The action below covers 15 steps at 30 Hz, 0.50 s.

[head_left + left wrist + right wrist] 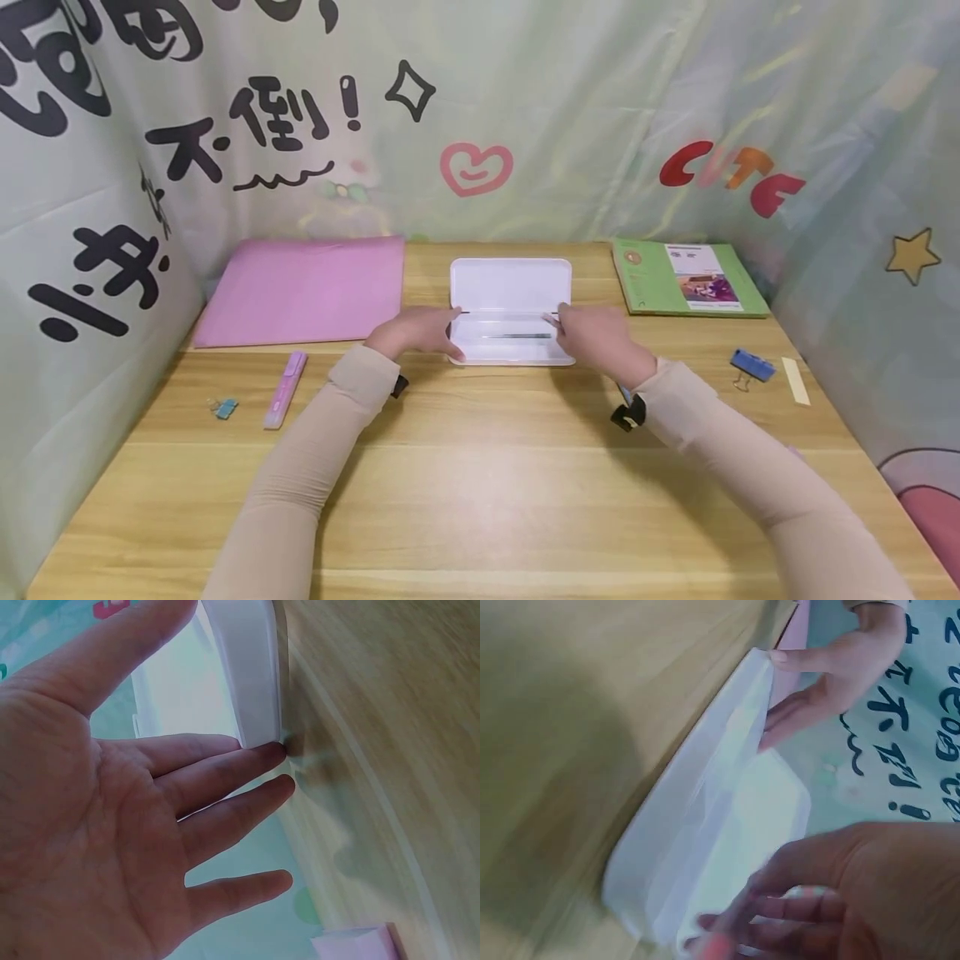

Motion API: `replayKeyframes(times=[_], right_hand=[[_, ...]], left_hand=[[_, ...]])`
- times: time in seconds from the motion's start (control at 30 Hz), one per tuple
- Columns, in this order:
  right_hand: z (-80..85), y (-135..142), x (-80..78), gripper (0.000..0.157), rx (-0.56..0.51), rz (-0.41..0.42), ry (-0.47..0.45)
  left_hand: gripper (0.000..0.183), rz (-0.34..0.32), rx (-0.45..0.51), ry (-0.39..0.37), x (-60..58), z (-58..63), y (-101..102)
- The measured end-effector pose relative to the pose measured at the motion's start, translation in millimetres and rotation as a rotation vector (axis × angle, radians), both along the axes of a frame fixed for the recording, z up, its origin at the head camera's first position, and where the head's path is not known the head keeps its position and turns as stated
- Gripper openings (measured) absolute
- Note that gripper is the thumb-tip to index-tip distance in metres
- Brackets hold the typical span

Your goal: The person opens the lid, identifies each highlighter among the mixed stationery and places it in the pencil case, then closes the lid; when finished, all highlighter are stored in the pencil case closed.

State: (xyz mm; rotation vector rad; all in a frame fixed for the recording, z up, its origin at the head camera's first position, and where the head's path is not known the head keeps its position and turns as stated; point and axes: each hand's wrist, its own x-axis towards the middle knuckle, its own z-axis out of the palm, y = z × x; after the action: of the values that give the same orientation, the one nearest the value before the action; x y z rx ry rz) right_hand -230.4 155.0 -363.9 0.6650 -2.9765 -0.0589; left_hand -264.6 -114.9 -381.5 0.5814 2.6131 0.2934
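Note:
A white pencil case (510, 282) stands with its lid raised at the back middle of the table. Inside its tray lies a slim pen (525, 336). My left hand (422, 330) holds the case's left end between thumb and fingers; the left wrist view shows the ring and little fingers off it. Over the tray's right end, my right hand (600, 335) pinches a slim, pen-like thing (718, 943). Its pinkish-red end shows blurred in the right wrist view, and the fingers hide much of it.
A pink folder (307, 292) lies back left, a green booklet (648, 283) back right. Left are a small teal binder clip (225, 408) and a purple pen-shaped case (286, 392); right are a blue binder clip (752, 365) and cream strip (795, 382). Fabric walls enclose the table.

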Motion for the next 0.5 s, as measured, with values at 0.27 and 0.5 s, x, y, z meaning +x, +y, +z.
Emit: replayKeyframes(times=[0.27,0.5], right_hand=[[-19.3,-37.8,-32.8,0.012,0.034,0.22,0.144],[-33.8,-49.4,-40.0,0.008,0.081,0.303,0.144]], left_hand=[[0.091,0.006,0.007,-0.006,-1.6,-0.9,0.6],[0.092,0.014,-0.002,0.008,-2.2,-2.1,-0.4]])
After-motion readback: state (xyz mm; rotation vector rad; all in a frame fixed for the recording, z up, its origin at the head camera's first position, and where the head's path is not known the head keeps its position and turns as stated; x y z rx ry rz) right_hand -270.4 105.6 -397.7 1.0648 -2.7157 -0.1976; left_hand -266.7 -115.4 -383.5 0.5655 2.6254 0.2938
